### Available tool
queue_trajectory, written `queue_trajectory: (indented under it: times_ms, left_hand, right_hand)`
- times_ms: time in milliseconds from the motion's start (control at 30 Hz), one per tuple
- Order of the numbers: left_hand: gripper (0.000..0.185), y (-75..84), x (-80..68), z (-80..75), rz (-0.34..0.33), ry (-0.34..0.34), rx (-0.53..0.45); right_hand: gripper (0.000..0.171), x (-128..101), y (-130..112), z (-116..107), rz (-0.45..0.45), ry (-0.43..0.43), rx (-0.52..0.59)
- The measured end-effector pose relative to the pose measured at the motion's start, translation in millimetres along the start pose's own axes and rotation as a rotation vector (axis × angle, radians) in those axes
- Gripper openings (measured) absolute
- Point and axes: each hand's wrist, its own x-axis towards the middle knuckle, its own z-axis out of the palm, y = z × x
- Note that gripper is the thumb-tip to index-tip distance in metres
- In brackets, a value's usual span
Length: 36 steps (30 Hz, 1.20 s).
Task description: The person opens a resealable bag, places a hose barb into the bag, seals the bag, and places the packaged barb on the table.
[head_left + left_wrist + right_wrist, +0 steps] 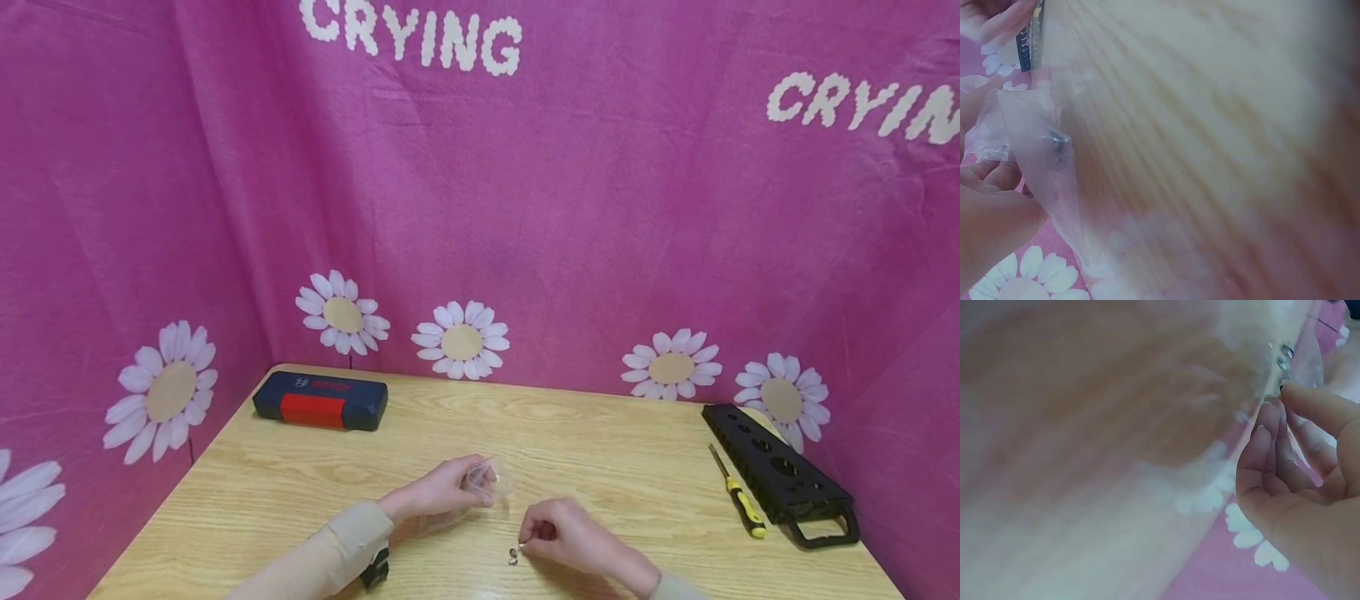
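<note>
Bag over the desk, near middle; my left hand has fingers grasping it. My right hand pinches a tiny metal part, beside loose bits. Open room ahead to back edge; case near back left corner, screwdriver and black strip along right edge. Case reads BOSCH; cloth, CRYING.

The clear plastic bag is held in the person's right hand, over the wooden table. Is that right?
Not quite: the left hand holds the clear plastic bag, over the wooden table as you say. The head view shows it, with the right hand down beside the small metal pieces instead.
</note>
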Motion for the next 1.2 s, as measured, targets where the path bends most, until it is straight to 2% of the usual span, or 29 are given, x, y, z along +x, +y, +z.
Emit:
queue_trajectory:
  times_ms: [300,467,800,1033,1200]
  left_hand:
    - [0.023,-3.4,2.0,1.0,0.011,0.008,-0.024]
    - [0.024,-2.4,1.1,0.3,0.022,0.0,-0.031]
    - [0.023,-1.1,0.3,1.2,-0.011,-0.01,-0.027]
    - [0.024,-1.8,-0.6,0.9,0.041,-0.008,-0.04]
    - [0.024,-1.8,0.0,-0.1,0.043,-0.013,-0.042]
  right_hand:
    - [0.015,20.1,-1.1,-23.8,0.029,0.149,0.034]
    - [0.011,32.5,0.2,-28.8,0.073,0.207,0.061]
    - [0.008,56.1,-4.6,-24.0,0.085,0.203,0.056]
    - [0.007,62.7,-8.0,-21.7,0.087,0.194,0.058]
    - [0.006,60.3,-7.1,-24.6,0.1,0.205,0.064]
